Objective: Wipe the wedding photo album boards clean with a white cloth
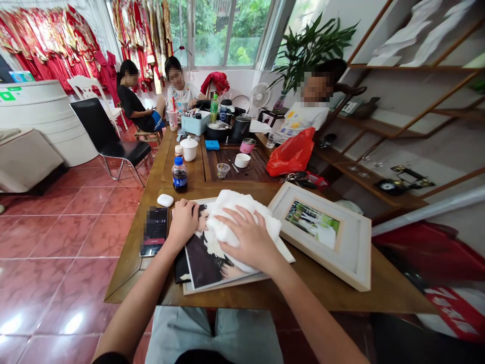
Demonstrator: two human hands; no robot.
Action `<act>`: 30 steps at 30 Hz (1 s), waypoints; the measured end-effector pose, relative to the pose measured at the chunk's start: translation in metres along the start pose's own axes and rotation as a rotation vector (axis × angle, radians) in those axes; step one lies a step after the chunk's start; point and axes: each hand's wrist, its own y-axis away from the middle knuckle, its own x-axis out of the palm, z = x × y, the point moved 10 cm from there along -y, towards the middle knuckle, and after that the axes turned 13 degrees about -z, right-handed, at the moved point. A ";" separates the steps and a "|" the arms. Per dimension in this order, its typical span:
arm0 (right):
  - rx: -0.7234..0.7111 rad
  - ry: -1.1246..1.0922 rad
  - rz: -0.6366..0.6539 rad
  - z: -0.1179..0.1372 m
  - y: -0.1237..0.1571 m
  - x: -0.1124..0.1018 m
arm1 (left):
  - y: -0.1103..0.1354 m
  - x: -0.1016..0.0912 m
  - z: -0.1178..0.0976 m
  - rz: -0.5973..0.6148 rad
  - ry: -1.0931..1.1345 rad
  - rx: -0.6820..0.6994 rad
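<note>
Along the near end of the wooden worktop (394,293), seen through my feed, a deep-rimmed framed picture (318,230) lies askew on the right. Beside it, straight ahead of the wearer, is the large photo print (206,263), on top of a pale-edged board, whose borders stick out around it. A white wad of cloth (227,199) covers the print's upper right part. Over that, the right hand (250,240) presses with fingers spread; the left hand (184,222) rests at the upper left edge, fingers bent, though I cannot tell whether it pinches the print. The step in hand looks like wiping: I'd keep the pressure light and even, hold that left edge firmly, and stroke outward so the print neither slides nor creases. I'd also mind the phone (155,230) near the left wrist, the dark-filled bottle (180,174) and the small white case (165,200).
</note>
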 end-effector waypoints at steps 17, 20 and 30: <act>0.085 0.054 -0.012 -0.035 -0.013 -0.002 | 0.000 0.001 0.000 0.008 0.007 0.001; 0.097 0.071 -0.025 -0.040 -0.015 -0.004 | 0.000 0.000 0.000 0.005 0.002 -0.005; -0.100 -0.079 0.096 0.057 0.036 0.004 | 0.002 0.000 -0.001 0.034 -0.020 -0.028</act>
